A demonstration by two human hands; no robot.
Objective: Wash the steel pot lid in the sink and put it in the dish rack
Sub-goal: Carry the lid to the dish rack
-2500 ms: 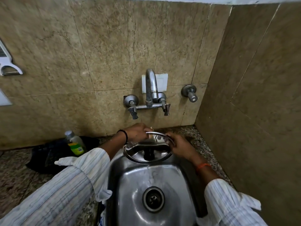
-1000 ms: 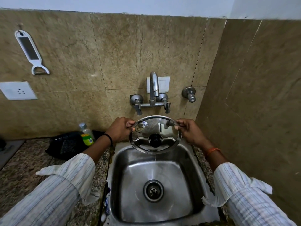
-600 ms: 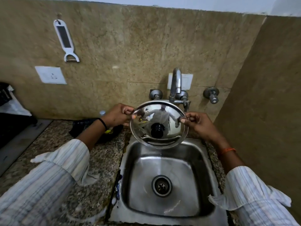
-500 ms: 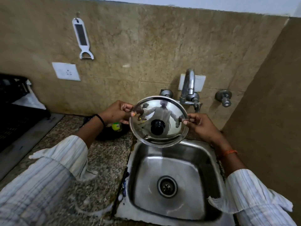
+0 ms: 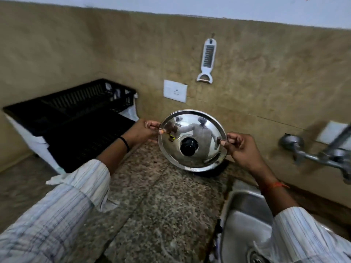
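Speckled granite desk (image 5: pixel 152 202) is lying nearest, beside the steel sink (image 5: pixel 245 215). Above it, the left hand (image 5: pixel 141 130) and right hand (image 5: pixel 240 147) are pinching the steel pot lid (image 5: pixel 192 140) by opposite rims, fingers (image 5: pixel 230 138) curled. Judging by this, transfer is underway; next, lowering it leftward into the black dish rack (image 5: pixel 76 114).

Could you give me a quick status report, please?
Left hand and right hand pinch the steel lid by its rim. Lid above counter. Dish rack to the left, path open.

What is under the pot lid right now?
The pot lid, pinched at its rim by the left hand and right hand, hangs over the granite counter. A dark object shows below its lower edge; the lid covers the rest.
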